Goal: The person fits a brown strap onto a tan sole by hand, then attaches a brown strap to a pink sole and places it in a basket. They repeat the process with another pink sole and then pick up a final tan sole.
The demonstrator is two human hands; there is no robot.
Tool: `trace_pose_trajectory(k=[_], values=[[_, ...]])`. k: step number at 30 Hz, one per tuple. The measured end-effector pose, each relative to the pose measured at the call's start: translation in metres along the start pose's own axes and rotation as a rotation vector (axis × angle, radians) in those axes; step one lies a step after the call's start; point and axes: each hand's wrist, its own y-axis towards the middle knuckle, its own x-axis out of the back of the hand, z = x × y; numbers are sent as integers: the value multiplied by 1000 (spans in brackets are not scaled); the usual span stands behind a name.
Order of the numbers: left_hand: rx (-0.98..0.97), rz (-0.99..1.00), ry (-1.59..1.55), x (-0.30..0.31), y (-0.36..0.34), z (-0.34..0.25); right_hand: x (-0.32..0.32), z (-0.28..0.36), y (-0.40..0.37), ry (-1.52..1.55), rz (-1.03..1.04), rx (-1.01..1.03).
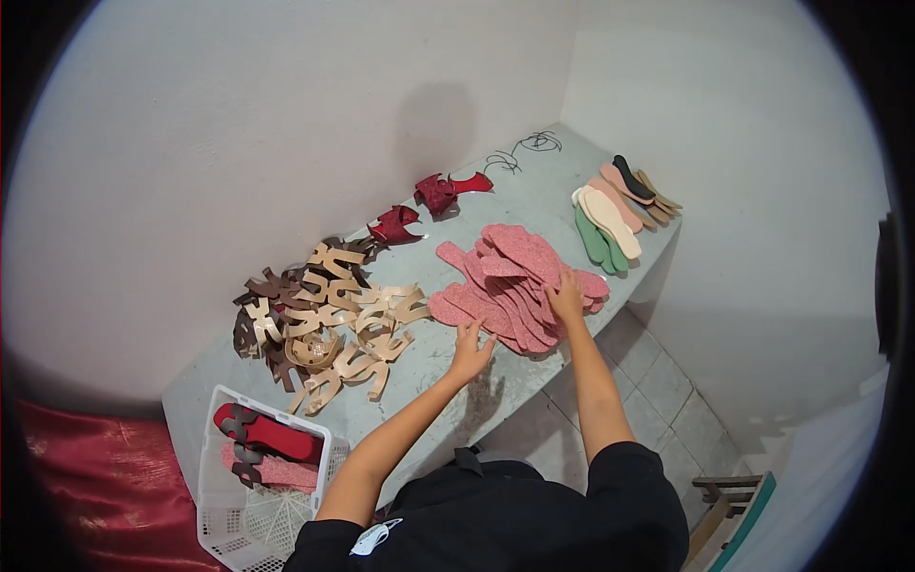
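Observation:
A loose pile of pink speckled shoe insoles [515, 286] lies on the table in front of me, overlapping and fanned in different directions. My right hand [566, 297] rests at the pile's right side, its fingers stretched out over the insoles. At the pile's near left edge is my left hand [470, 354], fingers apart and nothing in it. To the left of that hand spreads a heap of beige shoe straps [357, 315] mixed with dark brown straps [276, 286].
Green, cream and dark insoles [610, 214] sit at the table's right end. Dark red shoe pieces [437, 195] and thin black cord [538, 143] lie along the wall. A white basket [329, 448] holding a red sandal [276, 434] stands at the lower left.

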Motion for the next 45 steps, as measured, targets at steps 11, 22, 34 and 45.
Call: trace_pose_trajectory(k=[11, 22, 34, 45], values=[[61, 35, -61, 2, -11, 6, 20, 8, 18, -158, 326, -56], [563, 271, -483, 16, -7, -34, 32, 17, 13, -119, 298, -44], [453, 106, -604, 57, -21, -18, 61, 115, -97, 282, -170, 39], [283, -307, -884, 127, -62, -39, 52, 203, -188, 654, 10, 333]])
